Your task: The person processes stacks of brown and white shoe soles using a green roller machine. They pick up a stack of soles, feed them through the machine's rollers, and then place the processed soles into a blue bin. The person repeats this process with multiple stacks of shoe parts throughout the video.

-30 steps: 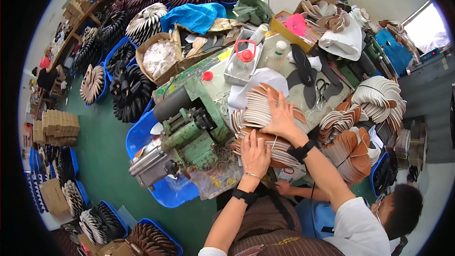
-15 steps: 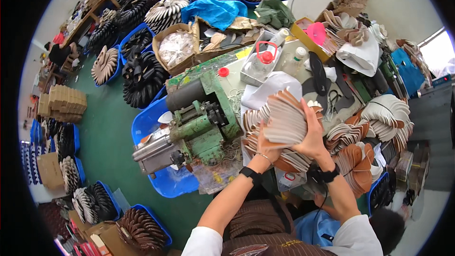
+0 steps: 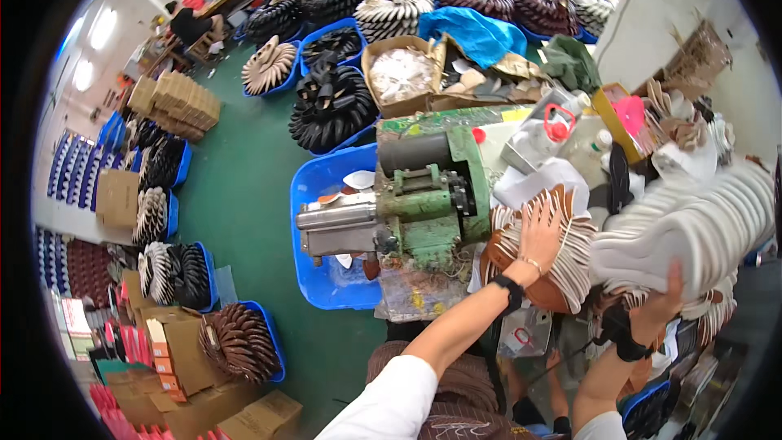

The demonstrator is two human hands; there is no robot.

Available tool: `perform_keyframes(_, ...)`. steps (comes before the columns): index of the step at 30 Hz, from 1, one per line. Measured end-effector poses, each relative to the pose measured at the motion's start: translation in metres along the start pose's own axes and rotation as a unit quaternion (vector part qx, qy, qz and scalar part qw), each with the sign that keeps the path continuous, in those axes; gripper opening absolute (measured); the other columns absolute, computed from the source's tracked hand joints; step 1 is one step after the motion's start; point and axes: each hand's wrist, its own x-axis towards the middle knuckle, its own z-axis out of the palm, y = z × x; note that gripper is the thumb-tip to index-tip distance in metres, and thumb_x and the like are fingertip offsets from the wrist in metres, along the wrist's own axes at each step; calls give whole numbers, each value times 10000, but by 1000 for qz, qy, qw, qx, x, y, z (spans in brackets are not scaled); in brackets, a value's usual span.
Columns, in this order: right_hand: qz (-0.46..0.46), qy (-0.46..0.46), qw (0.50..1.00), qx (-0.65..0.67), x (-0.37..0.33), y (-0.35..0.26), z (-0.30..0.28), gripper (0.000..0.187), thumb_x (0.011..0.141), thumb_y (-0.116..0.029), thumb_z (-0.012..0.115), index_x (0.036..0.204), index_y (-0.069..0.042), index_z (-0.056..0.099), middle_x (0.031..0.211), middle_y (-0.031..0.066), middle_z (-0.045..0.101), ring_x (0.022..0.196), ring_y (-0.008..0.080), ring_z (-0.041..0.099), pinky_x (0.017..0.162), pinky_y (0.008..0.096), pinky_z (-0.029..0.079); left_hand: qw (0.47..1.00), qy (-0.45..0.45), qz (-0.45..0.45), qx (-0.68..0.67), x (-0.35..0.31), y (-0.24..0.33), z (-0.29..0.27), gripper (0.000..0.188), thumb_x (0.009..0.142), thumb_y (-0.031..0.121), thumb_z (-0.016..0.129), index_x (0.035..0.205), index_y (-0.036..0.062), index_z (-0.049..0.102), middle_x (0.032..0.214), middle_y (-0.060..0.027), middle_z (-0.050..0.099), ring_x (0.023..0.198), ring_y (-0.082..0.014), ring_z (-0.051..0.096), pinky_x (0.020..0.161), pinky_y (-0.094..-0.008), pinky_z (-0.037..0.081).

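My right hand (image 3: 658, 310) grips a thick stack of white insoles (image 3: 652, 253) from below, out to the right. The stack leans over and its far end is smeared by motion. My left hand (image 3: 541, 236) lies with fingers outstretched on top of a fanned pile of brown-and-white insoles (image 3: 507, 254). Left of that pile stands a green machine (image 3: 423, 232) with a bare metal arm. More insoles, partly hidden by the held stack, lie beneath my right hand.
A blue tub (image 3: 314, 277) sits under the machine's arm. Behind it are a clear jug with a red handle (image 3: 555, 132), a yellow box (image 3: 623, 122) and a carton of white pieces (image 3: 403, 73). Blue baskets of black insoles (image 3: 330, 114) line the green floor. Another person's legs show below the bench.
The white stack, held between both hands before, has gone right in my right hand alone. My left hand has let go and lies on the pile. The view has shifted left.
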Motion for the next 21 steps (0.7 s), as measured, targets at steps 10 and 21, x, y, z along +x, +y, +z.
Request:
perform_keyframes(10,58,-83,993,53,-78,-112,57,1376,481,-385,892,1464,-36,-6,1480,239,95,1355,328,212,1111,462,155,922,89,80,-368,-121,81,-202,809,764,360,704,1347,-54,325,1431,-310,186,1326,-446,206,1100,-432,180)
perform_keyframes(21,-109,-342,907,219,-153,-195,119,700,631,-128,839,1173,-29,407,1196,247,504,1039,346,557,863,429,446,791,331,-115,-501,-219,-48,-296,1441,470,436,904,1439,59,-93,1443,-118,185,1327,-261,267,1081,-414,269)
